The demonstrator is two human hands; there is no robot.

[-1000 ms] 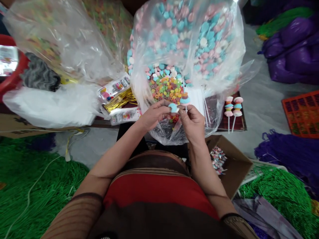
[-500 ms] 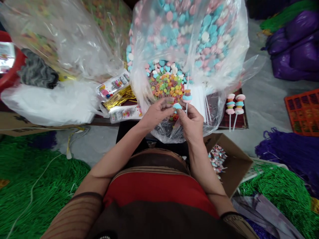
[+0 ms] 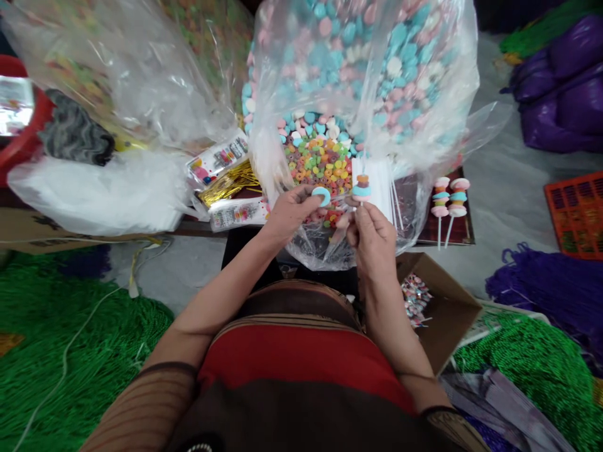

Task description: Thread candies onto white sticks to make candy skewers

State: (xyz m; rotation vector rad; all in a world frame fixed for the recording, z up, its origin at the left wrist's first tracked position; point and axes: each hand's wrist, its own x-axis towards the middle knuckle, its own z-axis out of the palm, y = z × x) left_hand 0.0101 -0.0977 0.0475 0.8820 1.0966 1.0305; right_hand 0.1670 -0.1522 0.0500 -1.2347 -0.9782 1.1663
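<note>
Left hand (image 3: 293, 215) pinches round pale-blue candy disc (image 3: 321, 196), mid-frame | right hand (image 3: 375, 235) grips white-stick skewer of pink, blue, orange candies (image 3: 362, 191), right of centre | skewer axis near-vertical, tip toward frame top

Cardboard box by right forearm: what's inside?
Heap of small multicoloured pieces, apparently candies. Right forearm blocks the left side of the cardboard box; whatever lies under the heap is hidden.
</note>
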